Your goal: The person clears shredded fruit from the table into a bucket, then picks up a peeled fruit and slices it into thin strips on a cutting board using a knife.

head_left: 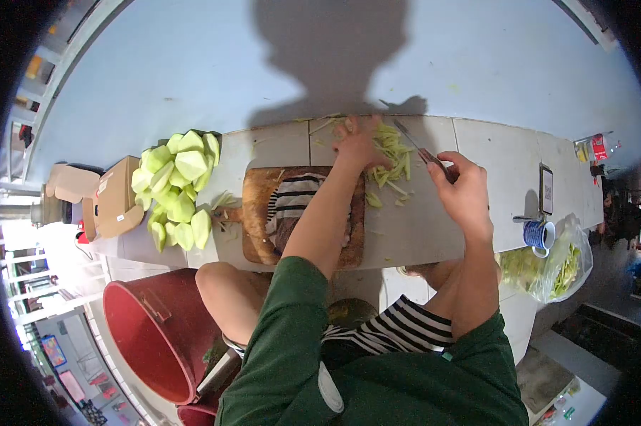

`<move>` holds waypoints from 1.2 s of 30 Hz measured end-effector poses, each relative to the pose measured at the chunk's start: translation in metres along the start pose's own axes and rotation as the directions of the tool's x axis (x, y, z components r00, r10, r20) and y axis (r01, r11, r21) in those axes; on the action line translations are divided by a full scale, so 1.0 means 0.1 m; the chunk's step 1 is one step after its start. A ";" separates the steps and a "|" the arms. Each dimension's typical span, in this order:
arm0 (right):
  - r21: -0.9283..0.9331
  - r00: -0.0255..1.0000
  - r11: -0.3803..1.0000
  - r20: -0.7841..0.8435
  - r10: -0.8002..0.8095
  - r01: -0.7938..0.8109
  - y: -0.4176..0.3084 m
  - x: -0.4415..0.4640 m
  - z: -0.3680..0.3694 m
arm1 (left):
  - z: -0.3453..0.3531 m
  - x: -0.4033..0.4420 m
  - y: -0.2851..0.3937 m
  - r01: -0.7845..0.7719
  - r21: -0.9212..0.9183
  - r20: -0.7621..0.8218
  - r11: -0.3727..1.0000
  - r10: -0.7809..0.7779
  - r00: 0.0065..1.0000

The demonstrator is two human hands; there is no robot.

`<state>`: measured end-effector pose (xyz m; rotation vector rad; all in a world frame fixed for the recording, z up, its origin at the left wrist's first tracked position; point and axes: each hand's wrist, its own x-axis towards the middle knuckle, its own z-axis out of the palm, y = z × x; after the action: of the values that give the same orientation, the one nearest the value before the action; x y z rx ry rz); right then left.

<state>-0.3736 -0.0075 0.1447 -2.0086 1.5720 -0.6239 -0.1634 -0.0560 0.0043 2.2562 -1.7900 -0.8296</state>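
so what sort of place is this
Probably a kitchen or other food-prep area, judging by the wooden cutting board, the pile of pale green produce and the knife in the right hand.

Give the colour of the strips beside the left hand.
The strips are pale green, clearest in the head view.

strips (397, 157): pale grn, loose pile on wht tile (430, 231) | knife (415, 145): slanted, nr strips

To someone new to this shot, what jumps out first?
Probably the pile of pale-green pieces on the counter at left, then the large dark shadow on the wall at top centre. Below that shadow, the left hand is at the cut green strips and the right hand holds a knife.
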 end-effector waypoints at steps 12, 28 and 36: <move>0.000 0.999 1.000 -0.020 0.024 -0.024 -0.03 0.03 -0.06 | 0.20 -0.22 0.48 -0.157 0.340 0.093 0.927 0.133 0.987; -0.004 1.000 1.000 -0.028 -0.014 0.014 0.02 0.01 -0.02 | 0.65 0.16 0.07 -0.125 0.092 -0.222 0.988 0.143 0.965; 0.035 0.999 0.999 -0.024 -0.033 0.034 0.04 0.01 -0.02 | -0.76 -0.51 -0.35 -0.075 -0.559 -0.437 0.826 -0.216 0.873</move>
<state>-0.3778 -0.0092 0.1440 -2.0126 1.5328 -0.6852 -0.1028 -0.0153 0.0692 1.9090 -1.0562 -0.6125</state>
